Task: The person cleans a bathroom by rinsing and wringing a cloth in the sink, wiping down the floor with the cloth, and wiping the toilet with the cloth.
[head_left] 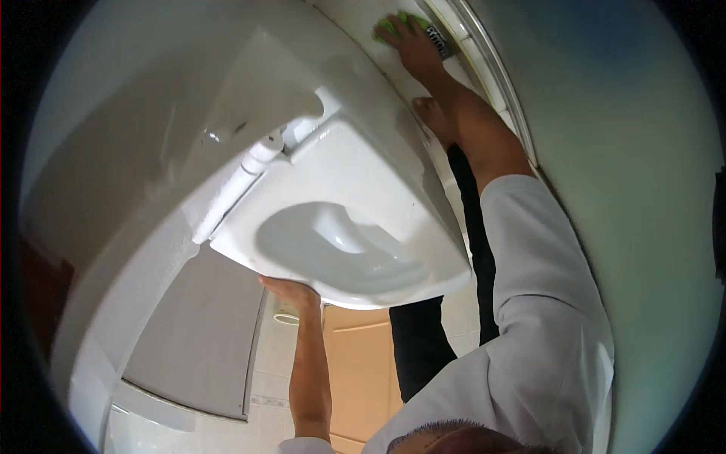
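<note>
My left hand (295, 293) curls against the lower edge of a white toilet bowl (355, 163), its fingers partly hidden under the rim. My right hand (412, 45) reaches to the far floor beside a metal rail. Its fingers press over a bright green pad (411, 17), which has a black-and-white printed patch on one side; its exact kind is hard to make out. Between the bowl and my right forearm shows a bare foot (432, 117). A white hinge tube (246, 178) runs along the bowl's left side.
A large white ceramic surface (151, 113) curves along the left. On the right stands a frosted panel (635, 227) edged by a metal rail (499, 72). A grey panel (200, 325) and a peach door (355, 363) lie below the bowl.
</note>
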The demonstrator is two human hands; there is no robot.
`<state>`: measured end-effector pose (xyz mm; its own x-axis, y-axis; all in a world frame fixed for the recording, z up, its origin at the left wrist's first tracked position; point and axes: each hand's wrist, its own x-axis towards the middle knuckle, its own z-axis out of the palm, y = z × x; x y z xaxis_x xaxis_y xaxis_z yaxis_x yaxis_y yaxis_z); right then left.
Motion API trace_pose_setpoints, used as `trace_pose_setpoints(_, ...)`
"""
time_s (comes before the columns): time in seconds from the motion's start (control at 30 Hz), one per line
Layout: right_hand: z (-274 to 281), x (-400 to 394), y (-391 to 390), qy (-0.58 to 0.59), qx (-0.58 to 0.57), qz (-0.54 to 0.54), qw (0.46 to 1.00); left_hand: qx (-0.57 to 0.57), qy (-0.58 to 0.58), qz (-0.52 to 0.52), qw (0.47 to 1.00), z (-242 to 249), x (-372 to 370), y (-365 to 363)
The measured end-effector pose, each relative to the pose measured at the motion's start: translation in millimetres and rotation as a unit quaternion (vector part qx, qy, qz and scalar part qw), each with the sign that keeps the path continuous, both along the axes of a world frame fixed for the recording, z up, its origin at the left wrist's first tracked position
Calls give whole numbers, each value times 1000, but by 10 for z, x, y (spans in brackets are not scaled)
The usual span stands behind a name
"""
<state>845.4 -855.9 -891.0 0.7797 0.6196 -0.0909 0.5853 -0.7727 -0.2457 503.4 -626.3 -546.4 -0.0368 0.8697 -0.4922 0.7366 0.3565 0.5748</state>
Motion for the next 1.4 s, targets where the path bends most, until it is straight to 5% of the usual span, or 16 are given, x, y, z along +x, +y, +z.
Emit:
trace_pose_setpoints(0.03,-151,-212,-142,-43,-74,32,996,-3,0,3,1000,9,7,-20)
trace_pose_setpoints(0.07,-73,-419,-279,55,-78,-13,995,2,12,0,1000,15,33,-14)
trace_pose_setpoints(0.17,888,-737,-525,217,-73,-136,964,28,42,-3,999,-77,98,6)
trace_pose_setpoints(0.3,1068,-1311,-1075,145,-15,-178,973,92,-12,-81,992,-309,-228,136)
trace_pose_setpoints(0.53,2300,-2320,-1705,236,33,-292,926,114,146,-112,976,-188,9,88)
trace_pose_setpoints(0.67,2664,-3010,-2131,296,22,-362,884,93,127,-126,979,-304,-89,163)
trace_pose_setpoints(0.7,2812,-3150,-2229,325,44,-398,857,122,8,-166,979,-421,-245,209)
trace_pose_setpoints(0.8,3160,-3736,-2724,441,0,-438,784,107,-55,-92,988,18,-395,70)
trace_pose_setpoints(0.9,3597,-4328,-3300,517,-12,-425,743,136,-59,-132,980,224,-1252,-98)
trace_pose_setpoints(0.97,3783,-4544,-3664,526,-91,-277,799,126,50,-143,980,629,-1918,-254)
trace_pose_setpoints(1.03,4339,-4581,-3567,517,-35,-413,749,85,148,-95,981,999,-2668,-438)
trace_pose_setpoints(1.13,4858,-4412,-3537,555,-26,-374,743,-33,126,-11,991,1640,-3801,-728)
trace_pose_setpoints(1.2,5212,-4113,-3294,565,11,-343,750,-148,138,-54,978,1383,-4965,-769)
trace_pose_setpoints(1.23,5370,-3994,-3225,582,51,-326,743,-242,91,-15,966,2111,-4831,-876)
trace_pose_setpoints(1.33,5547,-3590,-2748,540,58,-304,783,-207,64,56,975,2649,-5206,-1249)
trace_pose_setpoints(1.4,5799,-3409,-2324,556,98,-315,763,-191,54,97,975,2898,-5410,-1321)
